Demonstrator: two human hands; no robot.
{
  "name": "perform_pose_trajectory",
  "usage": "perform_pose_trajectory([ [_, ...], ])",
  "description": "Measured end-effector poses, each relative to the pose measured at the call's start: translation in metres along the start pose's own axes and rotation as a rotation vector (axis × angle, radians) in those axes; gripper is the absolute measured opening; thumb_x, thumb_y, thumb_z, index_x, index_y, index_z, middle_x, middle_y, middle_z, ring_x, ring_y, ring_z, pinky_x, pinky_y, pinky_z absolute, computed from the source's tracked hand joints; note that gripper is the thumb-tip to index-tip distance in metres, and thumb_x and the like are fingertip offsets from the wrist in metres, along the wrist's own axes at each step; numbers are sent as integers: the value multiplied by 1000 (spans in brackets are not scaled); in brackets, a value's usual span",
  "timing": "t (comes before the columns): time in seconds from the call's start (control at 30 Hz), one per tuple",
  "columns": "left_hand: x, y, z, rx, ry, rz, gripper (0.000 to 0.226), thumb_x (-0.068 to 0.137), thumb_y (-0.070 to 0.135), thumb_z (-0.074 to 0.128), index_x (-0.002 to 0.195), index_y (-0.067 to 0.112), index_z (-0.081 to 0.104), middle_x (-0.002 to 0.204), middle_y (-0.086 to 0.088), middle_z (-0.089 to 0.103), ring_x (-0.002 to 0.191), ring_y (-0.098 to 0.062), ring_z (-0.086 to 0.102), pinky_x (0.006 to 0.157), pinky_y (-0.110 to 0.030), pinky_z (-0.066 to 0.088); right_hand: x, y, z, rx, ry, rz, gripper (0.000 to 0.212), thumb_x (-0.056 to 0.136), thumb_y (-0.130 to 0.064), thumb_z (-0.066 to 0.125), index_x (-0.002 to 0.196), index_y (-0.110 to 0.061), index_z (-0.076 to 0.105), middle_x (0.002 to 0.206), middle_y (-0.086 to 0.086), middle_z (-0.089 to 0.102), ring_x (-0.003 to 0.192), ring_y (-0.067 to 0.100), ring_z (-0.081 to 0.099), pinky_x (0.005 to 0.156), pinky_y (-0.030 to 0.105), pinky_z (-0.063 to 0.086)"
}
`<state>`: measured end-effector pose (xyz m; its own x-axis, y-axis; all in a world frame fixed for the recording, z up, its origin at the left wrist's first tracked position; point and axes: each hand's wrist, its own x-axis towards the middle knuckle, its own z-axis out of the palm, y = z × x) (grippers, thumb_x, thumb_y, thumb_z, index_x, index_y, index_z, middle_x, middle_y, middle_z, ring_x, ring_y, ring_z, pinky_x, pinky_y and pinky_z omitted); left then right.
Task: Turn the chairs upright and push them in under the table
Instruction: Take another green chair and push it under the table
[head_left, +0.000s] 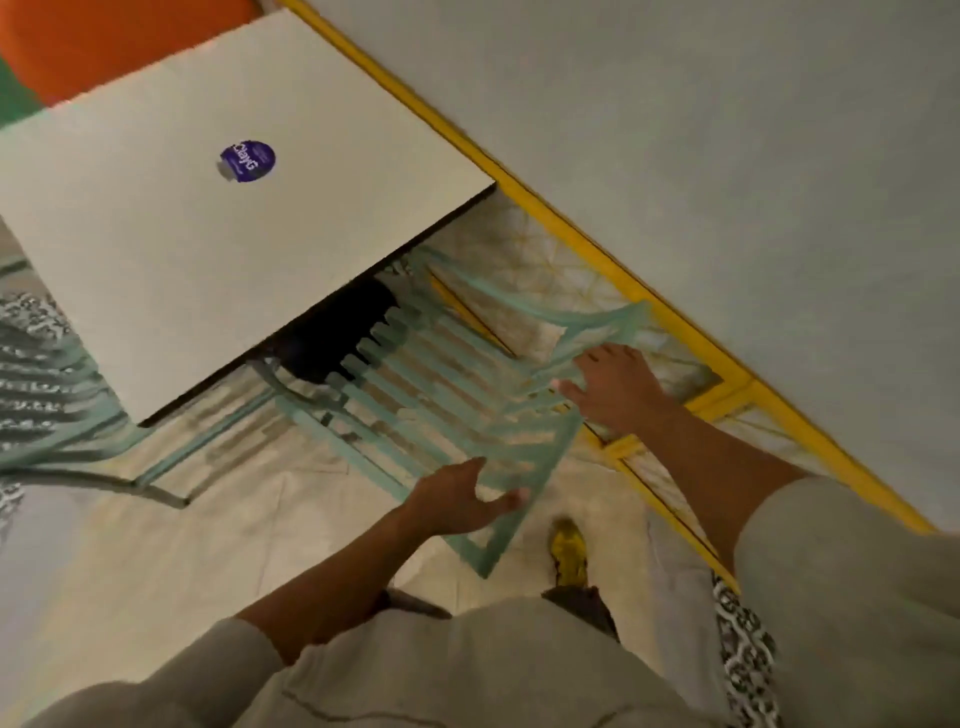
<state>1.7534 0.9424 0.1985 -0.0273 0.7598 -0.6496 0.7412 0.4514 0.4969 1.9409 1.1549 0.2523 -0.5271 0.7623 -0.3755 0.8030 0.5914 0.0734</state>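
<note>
A mint-green slatted chair (457, 395) stands at the near edge of the white table (156, 244), its seat partly under the tabletop. My left hand (462, 501) grips the lower corner of the slatted backrest. My right hand (615, 389) presses on the backrest's upper corner, with fingers spread over the frame. A second mint-green chair (57, 405) shows at the table's left side, partly hidden by the tabletop. The frame is motion-blurred.
A grey wall (727, 182) with a yellow skirting strip (613, 260) runs along the right, close to the chair. A purple round sticker (247, 161) lies on the table. My yellow shoe (569, 551) stands on the pale tiled floor below the chair.
</note>
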Motion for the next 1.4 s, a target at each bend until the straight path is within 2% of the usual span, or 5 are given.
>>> perform_pose_trajectory([
  [0.13, 0, 72, 64, -134, 99, -234, 104, 80, 99, 42, 155, 27, 43, 142, -2, 64, 122, -25, 66, 97, -38, 52, 25, 54, -2, -38, -100, -212, 78, 105, -72, 35, 154, -14, 55, 161, 13, 51, 151, 34, 41, 125, 48, 27],
  [0.33, 15, 100, 89, -42, 377, -406, 42, 108, 49, 50, 143, 25, 55, 120, -4, 75, 104, -27, 73, 89, -41, 59, 61, 99, -8, -153, -214, -387, 88, 104, -78, 21, 151, -13, 58, 158, 12, 55, 147, 30, 46, 124, 47, 30],
  [0.77, 15, 103, 96, 97, 394, -495, 40, 105, 25, 57, 145, 32, 58, 116, -3, 72, 104, -25, 73, 91, -43, 62, 26, 139, 26, -159, -118, -455, 111, 80, -102, 32, 147, -19, 60, 151, 4, 61, 143, 27, 50, 121, 43, 38],
  [1.07, 17, 102, 101, 94, 478, -511, 35, 106, 26, 57, 139, 32, 64, 114, -1, 73, 101, -22, 73, 87, -38, 61, 32, 111, 41, -272, -49, -540, 32, 107, -35, 58, 135, -23, 65, 135, 1, 69, 126, 25, 62, 114, 40, 41],
  [1.4, 26, 64, 76, 67, 557, -526, 37, 103, 20, 65, 139, 28, 66, 114, 1, 74, 103, -18, 73, 95, -36, 61, 56, 73, 45, -323, -17, -485, 22, 105, -19, 58, 124, -21, 70, 120, 2, 75, 113, 25, 70, 100, 37, 49],
])
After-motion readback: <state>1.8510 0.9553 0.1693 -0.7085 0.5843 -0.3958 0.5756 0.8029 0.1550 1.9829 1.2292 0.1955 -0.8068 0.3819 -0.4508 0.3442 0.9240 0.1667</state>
